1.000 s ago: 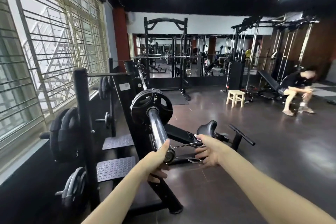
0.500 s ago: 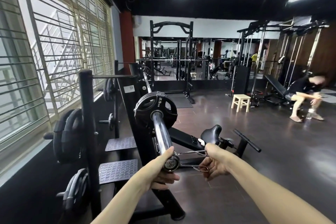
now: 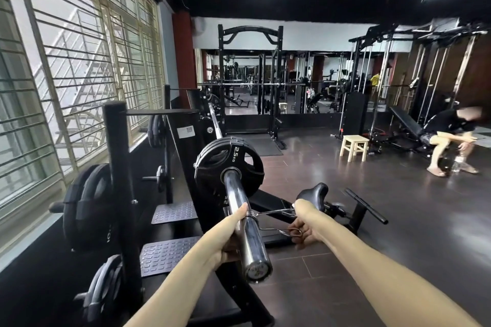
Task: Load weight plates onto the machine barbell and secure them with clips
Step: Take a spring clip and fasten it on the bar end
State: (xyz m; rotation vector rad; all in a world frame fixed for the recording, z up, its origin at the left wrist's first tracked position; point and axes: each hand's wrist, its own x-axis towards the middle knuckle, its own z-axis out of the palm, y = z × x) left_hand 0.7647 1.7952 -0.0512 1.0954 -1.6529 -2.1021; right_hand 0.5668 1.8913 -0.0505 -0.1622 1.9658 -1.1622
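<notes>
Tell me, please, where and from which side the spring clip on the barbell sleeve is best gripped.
Grip the spring clip by its two wire handles, coming from the right. They jut out to that side of the barbell sleeve, while the coil wraps the sleeve, so probably only squeezing them loosens it; the right hand is already there.

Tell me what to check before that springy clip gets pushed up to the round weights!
1. Clip is on the bar: ok, its coil is around the sleeve, partway along.
2. Right hand is squeezing the clip handles: ok, fingers closed on them.
3. Left hand steadies the bar: ok, wrapped around the sleeve beside the coil.
4. Plates are pushed all the way in: cannot tell, the inner side is hidden.
5. Clip is touching the plates: not ok, bare sleeve shows between them.
6. Path along the sleeve is free: ok, nothing else sits on it.
</notes>
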